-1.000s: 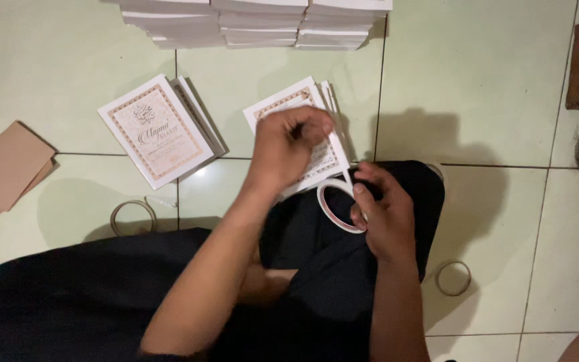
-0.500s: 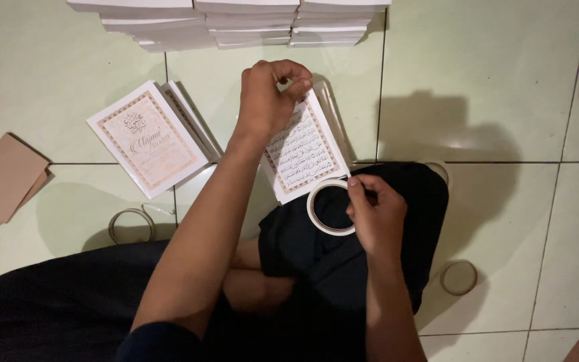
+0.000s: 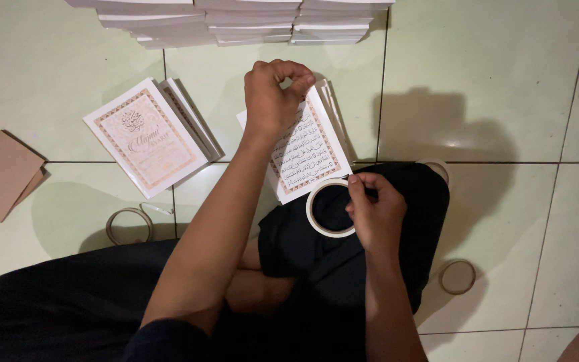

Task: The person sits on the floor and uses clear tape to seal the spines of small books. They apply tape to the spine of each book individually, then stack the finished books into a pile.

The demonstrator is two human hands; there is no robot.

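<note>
Now, booklet (image 3: 306, 151) long axis tilted upper-right, tape roll (image 3: 328, 208) flat.

Home-like floor workspace: pale green tiled floor (image 3: 490, 87), person seated on it, stacks of white booklets (image 3: 236, 20), brown envelopes (image 3: 1, 177), spent tape rings (image 3: 129, 226) scattered around.

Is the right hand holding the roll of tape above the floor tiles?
No, the right hand holds the roll of tape over the person's dark-clothed lap, not over the tiles.
</note>
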